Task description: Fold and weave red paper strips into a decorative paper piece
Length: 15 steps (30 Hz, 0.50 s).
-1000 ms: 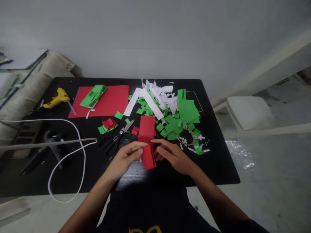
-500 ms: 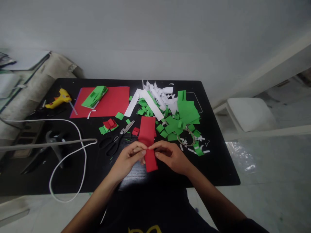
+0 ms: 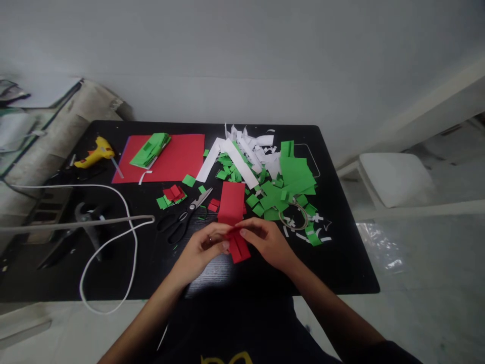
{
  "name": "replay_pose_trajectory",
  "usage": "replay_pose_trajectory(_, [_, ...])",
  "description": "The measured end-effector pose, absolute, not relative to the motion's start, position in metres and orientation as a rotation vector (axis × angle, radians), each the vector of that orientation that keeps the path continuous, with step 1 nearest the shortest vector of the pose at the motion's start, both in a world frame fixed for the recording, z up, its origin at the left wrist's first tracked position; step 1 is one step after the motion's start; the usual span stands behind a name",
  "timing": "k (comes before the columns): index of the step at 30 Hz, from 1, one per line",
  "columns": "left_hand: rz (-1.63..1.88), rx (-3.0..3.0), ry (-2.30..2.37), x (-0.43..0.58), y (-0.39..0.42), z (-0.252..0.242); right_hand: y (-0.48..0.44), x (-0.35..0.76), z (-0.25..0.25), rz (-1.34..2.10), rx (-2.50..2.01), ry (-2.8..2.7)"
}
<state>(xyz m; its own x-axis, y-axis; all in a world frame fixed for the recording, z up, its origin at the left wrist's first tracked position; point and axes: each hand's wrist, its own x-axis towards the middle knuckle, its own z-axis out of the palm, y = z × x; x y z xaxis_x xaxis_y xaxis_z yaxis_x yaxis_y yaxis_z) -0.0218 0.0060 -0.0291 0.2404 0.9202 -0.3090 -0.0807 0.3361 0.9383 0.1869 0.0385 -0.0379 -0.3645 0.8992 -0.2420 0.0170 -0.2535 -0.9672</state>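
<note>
1. Head view: the fingers of the left hand (image 3: 199,255) and right hand (image 3: 267,242) meet over a folded red paper piece (image 3: 240,250), both gripping it, the left from its left edge, the right with the thumb pressed on its upper face.
2. That piece sits at the near middle of the bench (image 3: 333,268), held between the hands, its layers tilted and slightly parted. To work it well, I would square the edges before pressing, then run a thumb along the crease from the middle outward; light pressure should do, since stiff paper may spring back or skew.
3. Just beyond lies a red strip (image 3: 232,197), flat and smooth; whether it joins the held piece, the fingers hide.
4. Near left of it rest scissors (image 3: 192,207), metal blades partly open, black looped handles; left again, a small heap of red and green squares (image 3: 173,193).
5. Right of centre, matte green paper (image 3: 297,172) lies in overlapping flat sheets and scraps, a thin ring (image 3: 307,218) on its near side.
6. Farther out, white strips (image 3: 241,164) lie long and straight-edged, with crumpled curls behind.
7. Far left, a green folded bundle (image 3: 150,150) tops a broad red sheet (image 3: 182,164); beyond its left edge lies a yellow plastic glue gun (image 3: 94,154).
</note>
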Motion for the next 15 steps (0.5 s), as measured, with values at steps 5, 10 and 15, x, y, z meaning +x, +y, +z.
replay_pose_trajectory(5, [0.889, 1.072, 1.240, -0.017, 0.008, -0.029, 0.033, 0.184, -0.041, 1.726, -1.183, -1.259])
replay_pose_trajectory(10, [0.934, 1.096, 1.282, -0.016, 0.008, -0.030, 0.029, 0.184, -0.040, 1.755, -1.134, -1.227])
replay_pose_trajectory(15, [0.948, 1.084, 1.295, -0.017, 0.006, -0.031, 0.027, 0.182, -0.036, 1.799, -1.141, -1.252])
